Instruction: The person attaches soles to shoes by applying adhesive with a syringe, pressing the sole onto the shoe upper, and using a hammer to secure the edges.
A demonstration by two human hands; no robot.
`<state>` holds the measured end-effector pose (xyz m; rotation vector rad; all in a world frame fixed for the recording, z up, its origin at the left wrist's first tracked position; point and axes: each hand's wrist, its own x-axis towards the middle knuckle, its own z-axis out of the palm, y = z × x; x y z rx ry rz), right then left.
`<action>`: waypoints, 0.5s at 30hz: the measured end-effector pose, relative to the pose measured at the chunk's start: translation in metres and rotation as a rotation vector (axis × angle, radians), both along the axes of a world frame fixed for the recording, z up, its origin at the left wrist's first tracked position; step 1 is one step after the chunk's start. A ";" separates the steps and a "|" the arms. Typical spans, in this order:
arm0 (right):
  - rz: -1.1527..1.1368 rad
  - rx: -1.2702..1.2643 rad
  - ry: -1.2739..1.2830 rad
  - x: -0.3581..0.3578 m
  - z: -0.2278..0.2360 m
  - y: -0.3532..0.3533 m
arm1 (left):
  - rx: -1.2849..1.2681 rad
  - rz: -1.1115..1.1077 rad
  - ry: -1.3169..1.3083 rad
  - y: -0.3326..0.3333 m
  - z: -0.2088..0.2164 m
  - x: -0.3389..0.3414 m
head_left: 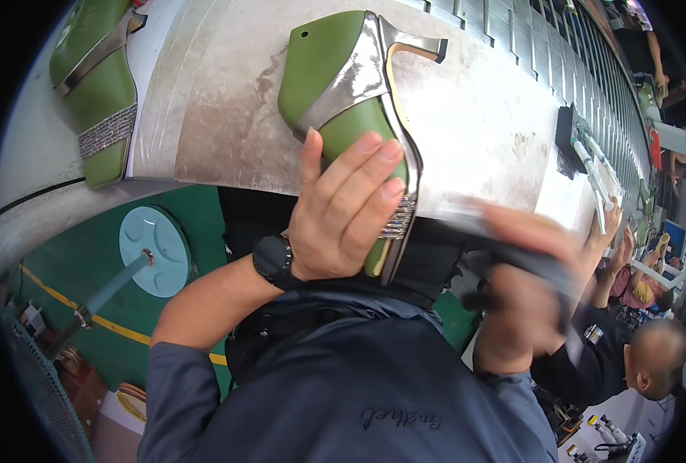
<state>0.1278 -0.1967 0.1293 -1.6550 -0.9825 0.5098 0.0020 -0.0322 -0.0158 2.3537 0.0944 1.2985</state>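
Shoe (362, 73), silver with a slim heel, lies on its side on the bench (219, 116), fitted around a green shoe form (312, 69). Heel end points away from the wearer; toe end, with a glittery strap (398, 216), reaches out past the near edge.

Left hand (343, 208) laid over the shoe's middle: fingers extended and slightly spread, thumb set apart with its tip by the green side. Dark watch (275, 257) on that wrist.

Right hand (513, 309) to the right of the toe, off the bench edge, blurred; closed round a dark tool (540, 270), exact finger placement cannot be told.

Second shoe (99, 58), also on a green form, lies at far left, well apart from the first. Below it, a round blue disc (154, 247) on a pole, above green floor (204, 208). Co-worker's dark sleeve (590, 363) at right.
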 end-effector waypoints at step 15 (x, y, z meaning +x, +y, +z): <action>0.127 -0.079 0.239 0.027 -0.005 0.020 | -0.022 0.054 -0.006 -0.009 -0.007 0.009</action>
